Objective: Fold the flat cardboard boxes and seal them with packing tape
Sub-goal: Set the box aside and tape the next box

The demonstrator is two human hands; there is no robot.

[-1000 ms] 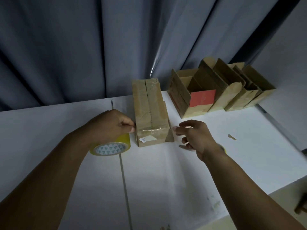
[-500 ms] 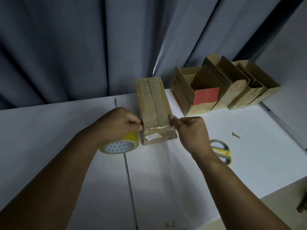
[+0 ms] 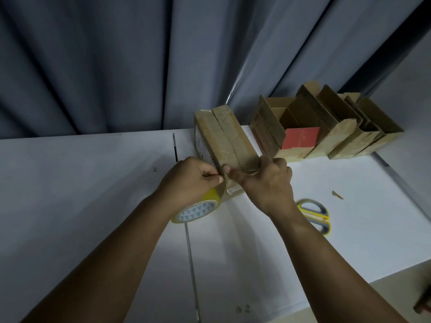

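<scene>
Here the left hand (image 3: 192, 180) curls its fingers round the tape roll (image 3: 198, 209) at seven o'clock of the box (image 3: 227, 138), whose near end the right hand (image 3: 267, 183) grips.

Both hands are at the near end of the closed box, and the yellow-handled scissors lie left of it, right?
Not quite. The head view shows the scissors lying right of the box, partly behind the right forearm. The left hand and right hand are indeed at its near end.

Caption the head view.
Left hand pinches tape, right hand grips the near end of a cardboard box, tape roll alongside.
</scene>
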